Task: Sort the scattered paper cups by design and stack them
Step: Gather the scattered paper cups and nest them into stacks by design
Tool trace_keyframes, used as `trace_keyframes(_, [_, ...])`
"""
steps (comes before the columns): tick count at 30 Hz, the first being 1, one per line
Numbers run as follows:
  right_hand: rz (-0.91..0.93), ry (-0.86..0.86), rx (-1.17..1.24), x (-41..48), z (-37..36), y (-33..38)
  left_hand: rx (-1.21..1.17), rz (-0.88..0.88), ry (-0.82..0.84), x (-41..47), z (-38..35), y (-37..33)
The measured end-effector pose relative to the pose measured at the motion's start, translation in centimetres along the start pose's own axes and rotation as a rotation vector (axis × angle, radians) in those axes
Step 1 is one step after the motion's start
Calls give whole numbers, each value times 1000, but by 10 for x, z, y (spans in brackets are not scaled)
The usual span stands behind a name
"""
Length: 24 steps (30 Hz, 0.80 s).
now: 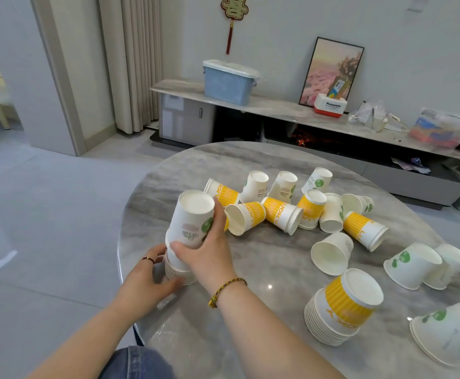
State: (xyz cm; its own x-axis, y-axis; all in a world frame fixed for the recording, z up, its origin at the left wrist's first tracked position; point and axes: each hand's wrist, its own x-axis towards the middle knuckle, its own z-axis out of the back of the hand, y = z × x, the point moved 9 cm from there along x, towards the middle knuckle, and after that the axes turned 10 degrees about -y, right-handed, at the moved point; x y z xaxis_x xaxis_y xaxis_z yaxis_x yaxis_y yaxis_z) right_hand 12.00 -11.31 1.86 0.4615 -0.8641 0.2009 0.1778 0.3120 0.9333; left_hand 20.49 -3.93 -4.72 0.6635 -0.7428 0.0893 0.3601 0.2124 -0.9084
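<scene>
Head view: I'm seating a green-tree cup (193,220) upside down onto the green-tree stack (177,272) at the left edge of the table (272,258). My right hand (209,250) is gripping that cup, fingers wrapping its wall. It's standing well proud of the stack, so I'm judging it not fully nested. My left hand (147,277) is holding the stack, fingers curling round the base rims and steadying it on the table. So I'm mid-stack on the green-tree design, with sorting maybe half done. Next move: pressing straight down until the rims are meeting, letting go, then reaching into the centre pile for another green-tree cup. Most of those are sitting behind the yellow ones, so the reach is calling for clearance over them, without rolling anything off the table. Counts: loose yellow LUCKY cups (282,214), five clear, plus a yellow sliver behind my right hand, possibly a sixth. Loose green-tree cups (257,186), eight, some showing mostly white. Stacks, three: the one I'm holding, the yellow stack (343,310) front right, and a short green-tree stack (447,335) at the lower right, blurred. Rims are too tight to count cups per stack.
</scene>
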Motion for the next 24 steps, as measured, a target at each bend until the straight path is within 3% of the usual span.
trace_keyframes(5, [-75,60,-50,-12,-11,-28,58,-41,-29,-1,4,-7])
trace_keyframes(9, [-34,83,-121,-16,-2,-29,36,2,0,-1,0,-5])
trace_keyframes(12, [44,43,-207,-23,25,-26,90,62,-105,-1,11,3])
trace_keyframes(16, [142,0,-255,-45,75,-22,261,-138,-148,-13,16,-21])
trace_keyframes(20, [207,-106,-275,-70,132,-24,299,-290,-55,-31,3,-53])
trace_keyframes(24, [292,-281,-294,-89,187,-16,281,-335,214,-51,-49,-77])
